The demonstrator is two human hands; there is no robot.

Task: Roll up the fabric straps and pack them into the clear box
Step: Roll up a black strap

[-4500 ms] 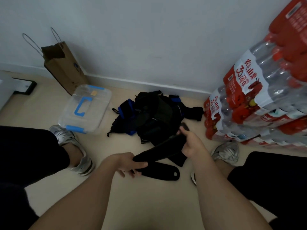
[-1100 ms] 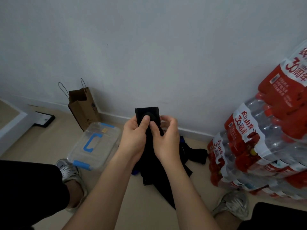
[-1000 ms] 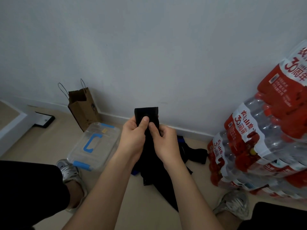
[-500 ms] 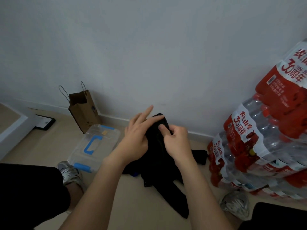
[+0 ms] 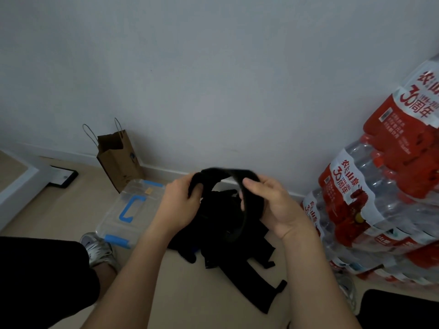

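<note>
Both forearms reach forward, raised; the left hand (image 5: 180, 205) and right hand (image 5: 273, 205) curl their fingers, gripping, palms facing.

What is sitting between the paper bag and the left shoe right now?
The clear box, blue-handled lid on, lies between the paper bag and the left shoe; the head view shows it.

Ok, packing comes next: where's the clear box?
Head view, left side: the clear box sits on the floor, between the brown paper bag and a shoe.
</note>
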